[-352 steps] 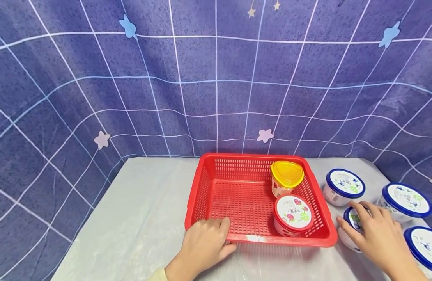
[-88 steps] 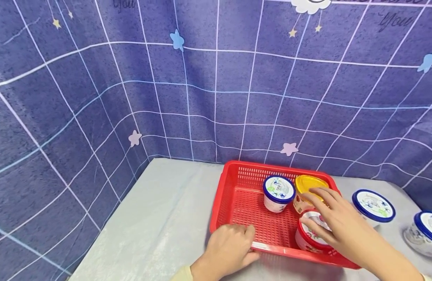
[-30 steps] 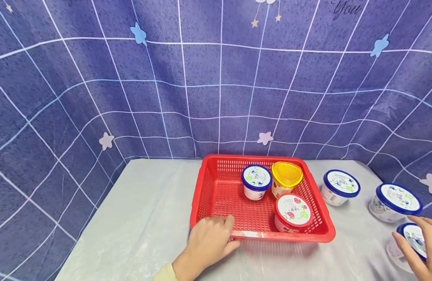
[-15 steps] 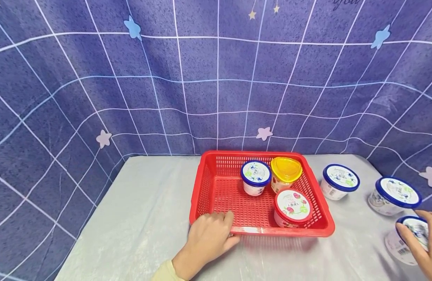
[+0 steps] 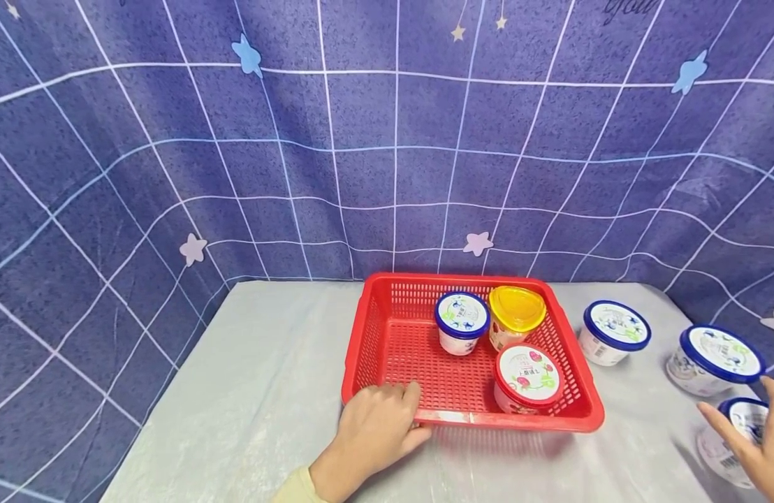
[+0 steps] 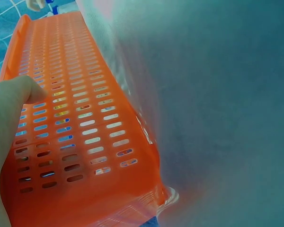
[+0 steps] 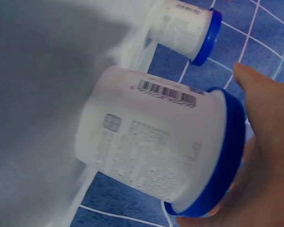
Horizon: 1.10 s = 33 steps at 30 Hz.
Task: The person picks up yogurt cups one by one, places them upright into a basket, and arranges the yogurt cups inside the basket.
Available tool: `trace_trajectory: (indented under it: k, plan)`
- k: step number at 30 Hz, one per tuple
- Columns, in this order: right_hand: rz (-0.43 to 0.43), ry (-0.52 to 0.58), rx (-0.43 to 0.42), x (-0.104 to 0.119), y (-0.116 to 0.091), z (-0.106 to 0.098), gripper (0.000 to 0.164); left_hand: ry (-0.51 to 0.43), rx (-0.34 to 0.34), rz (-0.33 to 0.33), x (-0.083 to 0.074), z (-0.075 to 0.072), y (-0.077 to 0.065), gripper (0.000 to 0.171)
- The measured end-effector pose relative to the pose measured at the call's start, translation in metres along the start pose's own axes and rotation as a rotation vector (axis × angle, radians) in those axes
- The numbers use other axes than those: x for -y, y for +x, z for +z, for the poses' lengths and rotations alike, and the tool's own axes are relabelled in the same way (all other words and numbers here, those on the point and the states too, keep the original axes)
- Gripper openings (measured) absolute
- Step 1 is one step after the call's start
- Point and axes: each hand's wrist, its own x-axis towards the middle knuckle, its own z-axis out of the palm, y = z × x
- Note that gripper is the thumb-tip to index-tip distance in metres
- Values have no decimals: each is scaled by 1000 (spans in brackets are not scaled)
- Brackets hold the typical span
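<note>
My left hand (image 5: 377,426) grips the front rim of a red plastic basket (image 5: 450,419), thumb against its outer wall in the left wrist view. Inside stand a small blue-lidded tub (image 5: 457,342), a tub with a yellow lid (image 5: 517,309) and a red-lidded tub (image 5: 528,377). At the right edge, my right hand (image 5: 764,447) is spread over another blue-lidded tub (image 5: 726,457). In the right wrist view, that white tub (image 7: 151,137) stands under the palm, and the thumb is apart from the blue lid. Some of the fingers are hidden behind the lid.
Two more blue-lidded tubs stand beyond the right hand: a near one (image 5: 714,360) and one close to the basket's right side (image 5: 615,334). A grey-white sheet covers the table (image 5: 236,391). A purple-blue gridded curtain (image 5: 362,175) hangs behind.
Earlier, the small blue-lidded tub went into the basket. The right hand moved from above the basket to the tub at right, and its thumb has since spread away from the lid. Left hand holds still.
</note>
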Motion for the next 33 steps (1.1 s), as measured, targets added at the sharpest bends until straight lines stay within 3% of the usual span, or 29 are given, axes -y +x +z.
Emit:
trace_trajectory:
  k: [10,20,33]
  plan:
    - [158,-5,70,1,-5,2,73,-14,-7,-10,-1,1,-4,50]
    - [288,-28,53,3,-15,5,67,2,-32,5,-2,1,-4,50]
    - [276,-40,75,5,-11,6,61,7,-24,-5,2,-1,-1,52]
